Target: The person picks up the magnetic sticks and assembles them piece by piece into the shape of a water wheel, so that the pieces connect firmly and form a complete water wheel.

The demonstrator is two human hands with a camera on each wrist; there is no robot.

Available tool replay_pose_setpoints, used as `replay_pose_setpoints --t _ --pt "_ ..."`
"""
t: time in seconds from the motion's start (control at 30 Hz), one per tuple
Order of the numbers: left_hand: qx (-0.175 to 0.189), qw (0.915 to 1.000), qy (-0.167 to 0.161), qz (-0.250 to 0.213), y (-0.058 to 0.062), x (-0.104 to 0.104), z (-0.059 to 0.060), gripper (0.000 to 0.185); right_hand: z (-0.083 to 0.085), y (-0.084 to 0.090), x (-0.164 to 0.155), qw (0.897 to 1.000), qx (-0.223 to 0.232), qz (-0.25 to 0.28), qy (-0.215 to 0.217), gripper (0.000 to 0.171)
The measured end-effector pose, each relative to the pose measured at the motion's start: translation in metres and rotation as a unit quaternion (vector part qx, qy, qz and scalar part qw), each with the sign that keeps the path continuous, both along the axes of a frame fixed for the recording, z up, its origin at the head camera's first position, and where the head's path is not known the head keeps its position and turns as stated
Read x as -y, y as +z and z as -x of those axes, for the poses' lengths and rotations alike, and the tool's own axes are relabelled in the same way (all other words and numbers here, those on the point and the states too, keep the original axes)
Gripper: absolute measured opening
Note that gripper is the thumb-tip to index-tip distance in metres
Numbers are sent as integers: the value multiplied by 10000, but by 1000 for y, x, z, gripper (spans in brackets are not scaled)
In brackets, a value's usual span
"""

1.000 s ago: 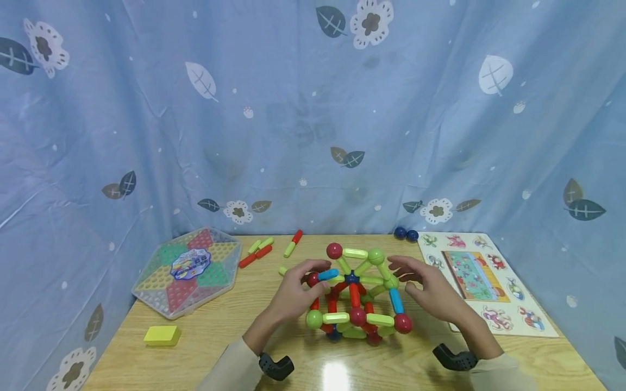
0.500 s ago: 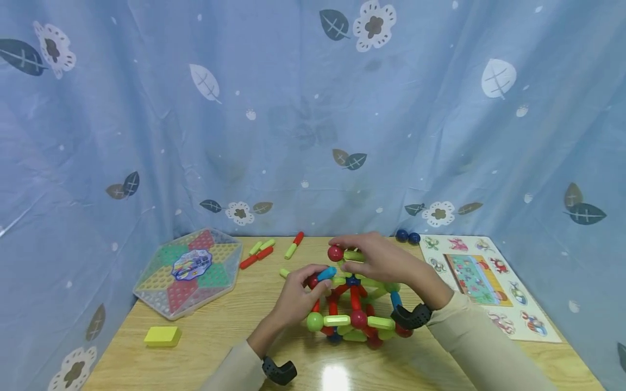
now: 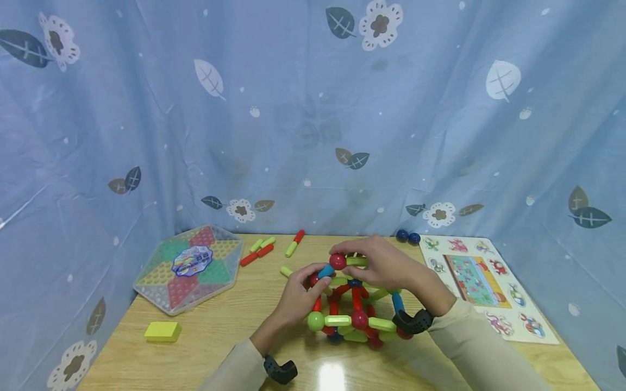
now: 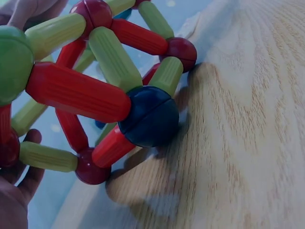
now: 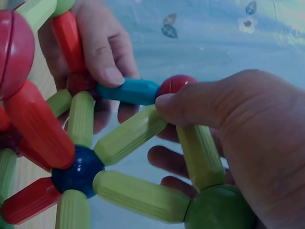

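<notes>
A toy frame of coloured rods and balls stands on the table, with a dark blue ball [image 5: 78, 171] joining several green and red rods. My left hand [image 3: 299, 297] pinches a short blue rod [image 5: 128, 91] near its joint with a dark red ball [image 5: 81, 84]. The rod's other end meets an upper red ball [image 3: 338, 261]. That upper ball is pinched between thumb and fingers of my right hand [image 3: 383, 266], reaching over the frame. Two green rods [image 5: 131, 134] also run to it. In the left wrist view the frame's lower blue ball [image 4: 148, 116] sits near the tabletop.
Loose red and green rods [image 3: 257, 254] lie behind and left of the frame. A hexagonal board [image 3: 188, 296] is at the left, above a yellow block [image 3: 162, 332]. Two dark blue balls [image 3: 408, 237] and a picture puzzle board [image 3: 530, 332] lie right; a curtain [image 3: 293, 108] hangs behind.
My right hand moved from the frame's right side to the upper red ball and gripped it. That ball moved down, and the blue rod swung up until they met. My left hand stayed put.
</notes>
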State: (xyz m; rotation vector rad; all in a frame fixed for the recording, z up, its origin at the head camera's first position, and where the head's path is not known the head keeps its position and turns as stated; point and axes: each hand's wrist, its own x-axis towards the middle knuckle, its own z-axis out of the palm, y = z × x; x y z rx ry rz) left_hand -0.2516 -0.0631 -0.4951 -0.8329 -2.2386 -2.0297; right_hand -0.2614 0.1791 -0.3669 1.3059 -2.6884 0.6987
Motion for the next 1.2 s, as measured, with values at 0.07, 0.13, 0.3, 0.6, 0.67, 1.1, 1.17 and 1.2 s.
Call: replay_pose_setpoints --t 0.07,0.13,0.3,0.6,0.67,1.1,1.17,1.2 --pt "34 9999 -109 -85 -1 0 2 26 0 -1 -1 10000 -74 -14 42 38" --pt "31 9996 -225 -148 -3 1 3 26 -1 -1 -1 9999 -111 -23 75 40" --pt "205 9984 -383 -351 -9 5 5 32 -6 -5 -8 9978 -532 335 -215 48" --pt "1279 9876 -719 -556 -30 19 -2 62 -49 -85 -82 8983 269 3406 -2763 26" --pt "1140 9919 -559 -63 -34 19 -1 49 -56 -108 -91 8883 1129 3506 -2743 28" --pt "-46 9916 502 1192 -39 3 3 14 -49 -156 -54 9350 881 2711 -2108 13" --pt "-26 9912 591 1183 -38 2 4 13 -48 -155 -51 9366 700 2681 -2146 13" --pt "-7 9909 629 1187 -37 2 4 12 -48 -154 -50 9361 651 2693 -2170 12"
